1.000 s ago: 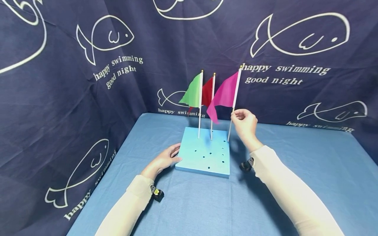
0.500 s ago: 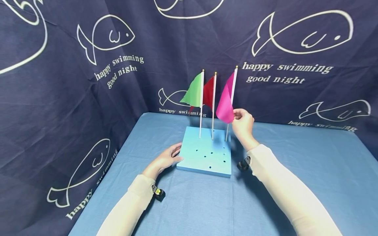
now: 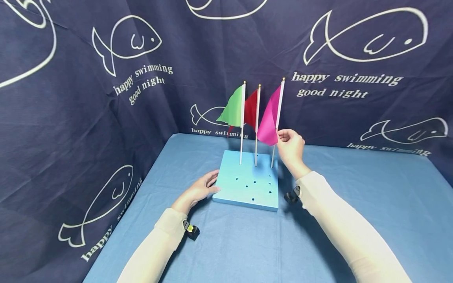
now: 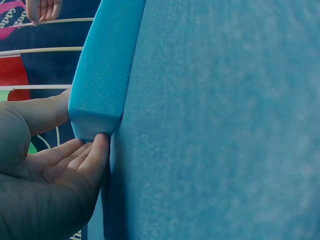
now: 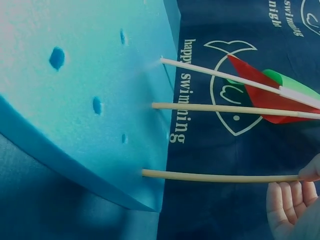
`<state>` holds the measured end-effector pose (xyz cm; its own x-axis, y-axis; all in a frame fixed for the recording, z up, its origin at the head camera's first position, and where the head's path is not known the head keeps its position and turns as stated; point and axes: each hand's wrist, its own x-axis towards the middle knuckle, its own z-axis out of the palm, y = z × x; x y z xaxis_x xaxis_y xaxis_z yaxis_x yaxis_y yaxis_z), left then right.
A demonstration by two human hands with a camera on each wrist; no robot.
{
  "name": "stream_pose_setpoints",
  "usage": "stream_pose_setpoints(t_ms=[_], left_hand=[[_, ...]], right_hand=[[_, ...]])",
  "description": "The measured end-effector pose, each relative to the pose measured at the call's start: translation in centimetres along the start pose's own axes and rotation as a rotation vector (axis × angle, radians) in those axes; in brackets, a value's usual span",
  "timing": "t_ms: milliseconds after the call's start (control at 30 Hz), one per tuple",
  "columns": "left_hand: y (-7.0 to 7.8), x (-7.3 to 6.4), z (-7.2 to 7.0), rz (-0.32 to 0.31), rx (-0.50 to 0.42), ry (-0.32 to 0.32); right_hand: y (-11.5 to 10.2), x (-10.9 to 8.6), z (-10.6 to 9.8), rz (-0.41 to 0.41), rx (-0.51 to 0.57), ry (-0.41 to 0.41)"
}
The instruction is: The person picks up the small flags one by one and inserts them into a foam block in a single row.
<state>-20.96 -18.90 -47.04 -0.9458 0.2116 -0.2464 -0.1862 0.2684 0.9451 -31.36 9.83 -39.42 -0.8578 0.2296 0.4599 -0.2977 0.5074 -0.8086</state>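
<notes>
A light blue foam board (image 3: pixel 230 192) with several small holes lies on the table. My left hand (image 3: pixel 199 190) grips its left edge; in the left wrist view the thumb lies over the top face and the fingers touch the side. A pink flag (image 3: pixel 269 127) stands slightly tilted at the board's back right corner, and my right hand (image 3: pixel 291 149) pinches its wooden stick (image 5: pixel 220 177). The stick's lower end meets the board there; how deep it sits cannot be told. A green flag (image 3: pixel 233 110) and a red flag (image 3: pixel 251 110) stand upright along the back.
A blue cloth (image 3: pixel 339 196) covers the table. Behind and to the left hangs a dark blue curtain (image 3: pixel 198 47) with white fish drawings and lettering. Open holes (image 5: pixel 57 58) show on the board's top, in front of the flags.
My right hand has moved slightly left with the pink flag. Its stick's lower end has gone from beside a corner hole onto that hole. The pink cloth has swung inward. My left hand stays put.
</notes>
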Motion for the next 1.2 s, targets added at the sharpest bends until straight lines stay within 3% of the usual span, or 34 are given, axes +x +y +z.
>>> stream_pose_setpoints(t_ms=[900,1200], left_hand=[[0.1,-0.3,-0.2,-0.014,0.063,-0.017],[0.0,0.4,-0.2,-0.025,0.073,-0.032]], right_hand=[[1.0,-1.3,0.6,0.07,-0.039,-0.04],[1.4,-0.8,0.3,0.021,-0.073,-0.015]])
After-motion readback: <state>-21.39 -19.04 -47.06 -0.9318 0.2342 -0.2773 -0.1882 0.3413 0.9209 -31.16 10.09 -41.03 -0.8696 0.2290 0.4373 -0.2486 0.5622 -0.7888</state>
